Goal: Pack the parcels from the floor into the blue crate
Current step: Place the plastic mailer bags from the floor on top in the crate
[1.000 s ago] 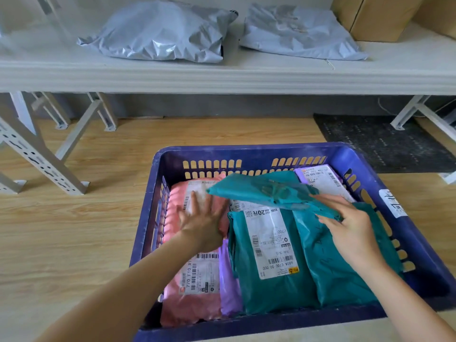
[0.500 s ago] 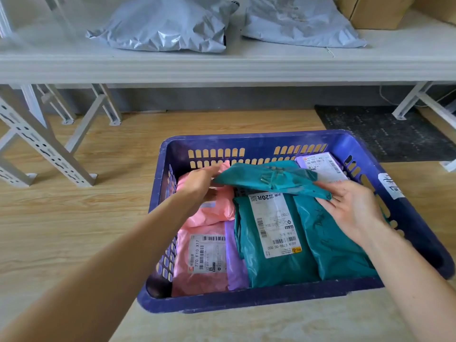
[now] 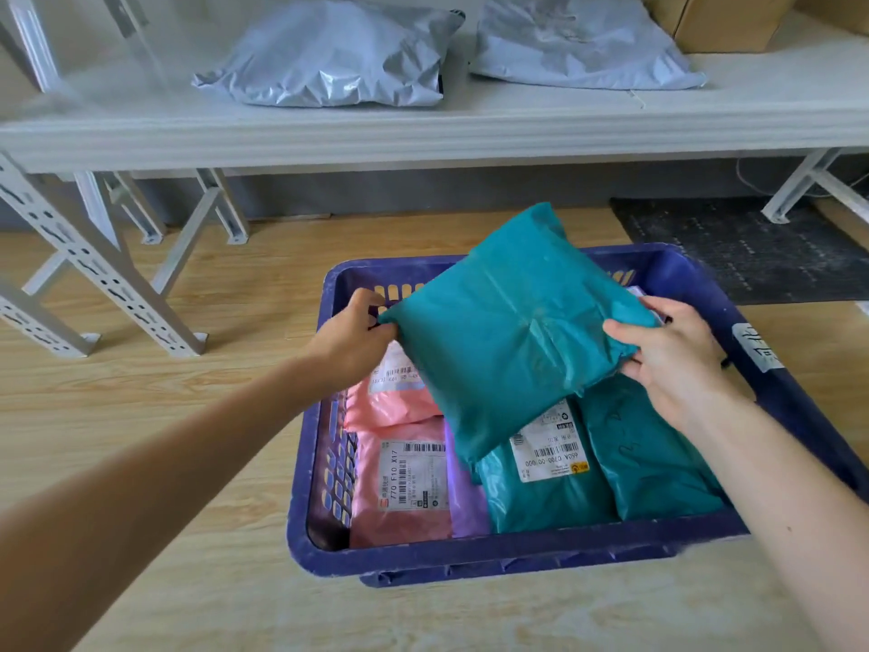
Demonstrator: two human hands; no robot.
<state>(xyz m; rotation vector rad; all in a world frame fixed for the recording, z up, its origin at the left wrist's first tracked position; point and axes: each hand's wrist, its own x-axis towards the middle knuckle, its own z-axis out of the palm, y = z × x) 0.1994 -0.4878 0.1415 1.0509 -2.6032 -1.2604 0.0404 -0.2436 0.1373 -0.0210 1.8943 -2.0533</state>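
Note:
The blue crate stands on the wooden floor in front of me. Above it I hold a teal parcel tilted up on edge. My left hand pinches its left corner and my right hand grips its right edge. Inside the crate lie two pink parcels with labels on the left, a purple one beside them, and two more teal parcels on the right. The lifted parcel hides the crate's far part.
A white metal shelf runs across behind the crate, with two grey mailer bags and a cardboard box on it. Its slotted legs stand at the left. A dark mat lies at the right rear.
The teal parcel that lay flat on the packed ones has been lifted and tipped up. My left hand left the pink parcel and took its left corner; my right hand now grips its right edge.

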